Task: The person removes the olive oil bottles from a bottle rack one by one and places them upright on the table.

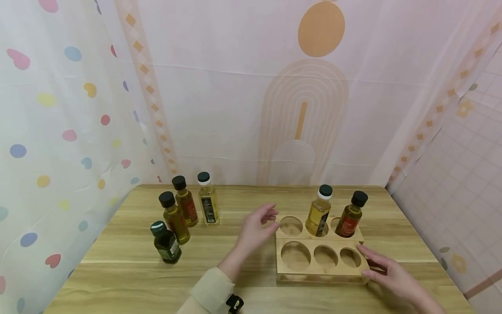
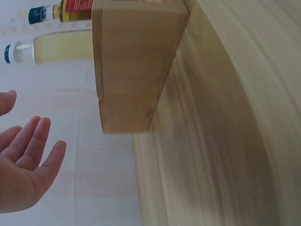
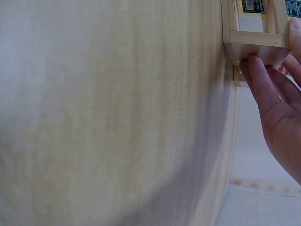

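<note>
The wooden rack [image 1: 311, 267], with two stepped rows of holes, stands on the tabletop [image 1: 129, 283]. Just left of it, the left hand [image 1: 256, 226] is empty, fingers loosely bent and thumb apart; the left wrist view cuts this hand off at the edge. At the rack's right end, the right hand [image 1: 388, 274] grips the corner with thumb and fingers, some fingertips hidden in the head view.

In the rack's rear row, a pale oil bottle [image 1: 317, 213] fills the middle hole and a red-labelled bottle [image 1: 349, 220] the right one; the wood hides their bases.

Well left of the rack stand a clear bottle [image 1: 209, 205], two black-capped bottles [image 1: 178, 224], the nearer partly covering the farther, and a dark green bottle [image 1: 166, 246]. Their label print is too small to read.
</note>
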{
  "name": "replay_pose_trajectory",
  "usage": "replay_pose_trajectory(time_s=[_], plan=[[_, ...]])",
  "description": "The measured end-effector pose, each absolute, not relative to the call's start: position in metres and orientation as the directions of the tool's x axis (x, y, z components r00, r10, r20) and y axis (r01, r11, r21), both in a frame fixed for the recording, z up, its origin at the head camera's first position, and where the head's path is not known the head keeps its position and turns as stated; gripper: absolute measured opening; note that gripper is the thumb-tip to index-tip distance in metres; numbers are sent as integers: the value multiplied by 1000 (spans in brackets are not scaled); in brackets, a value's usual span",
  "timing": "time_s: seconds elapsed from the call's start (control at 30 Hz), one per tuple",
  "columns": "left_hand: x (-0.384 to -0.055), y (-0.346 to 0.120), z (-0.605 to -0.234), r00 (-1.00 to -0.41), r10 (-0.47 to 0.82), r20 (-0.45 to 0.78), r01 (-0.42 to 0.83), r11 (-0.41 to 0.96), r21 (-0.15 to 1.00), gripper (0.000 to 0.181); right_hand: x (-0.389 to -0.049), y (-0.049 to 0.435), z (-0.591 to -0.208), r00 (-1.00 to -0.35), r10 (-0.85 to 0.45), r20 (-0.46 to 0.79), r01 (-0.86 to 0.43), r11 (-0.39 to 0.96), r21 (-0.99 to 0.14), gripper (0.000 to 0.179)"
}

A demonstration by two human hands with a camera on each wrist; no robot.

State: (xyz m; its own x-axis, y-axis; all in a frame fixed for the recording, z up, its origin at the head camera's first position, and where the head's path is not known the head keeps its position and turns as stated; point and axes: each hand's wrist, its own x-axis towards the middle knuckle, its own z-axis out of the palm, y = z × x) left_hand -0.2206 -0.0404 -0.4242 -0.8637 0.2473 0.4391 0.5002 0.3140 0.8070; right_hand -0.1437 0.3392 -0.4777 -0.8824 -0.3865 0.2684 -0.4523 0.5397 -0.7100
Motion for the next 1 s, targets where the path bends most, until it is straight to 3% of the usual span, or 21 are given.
replay_pose_trajectory(time_s=[0.37, 1.0], plan=[[-224, -4, -412, -866, 318, 386, 488, 365, 793, 54, -144, 339, -478, -871, -401, 283, -469, 506, -724, 60], [-234, 41, -390, -884, 327, 335, 454, 424, 784, 58, -144, 339, -480, -859, -412, 305, -492, 500, -713, 61]])
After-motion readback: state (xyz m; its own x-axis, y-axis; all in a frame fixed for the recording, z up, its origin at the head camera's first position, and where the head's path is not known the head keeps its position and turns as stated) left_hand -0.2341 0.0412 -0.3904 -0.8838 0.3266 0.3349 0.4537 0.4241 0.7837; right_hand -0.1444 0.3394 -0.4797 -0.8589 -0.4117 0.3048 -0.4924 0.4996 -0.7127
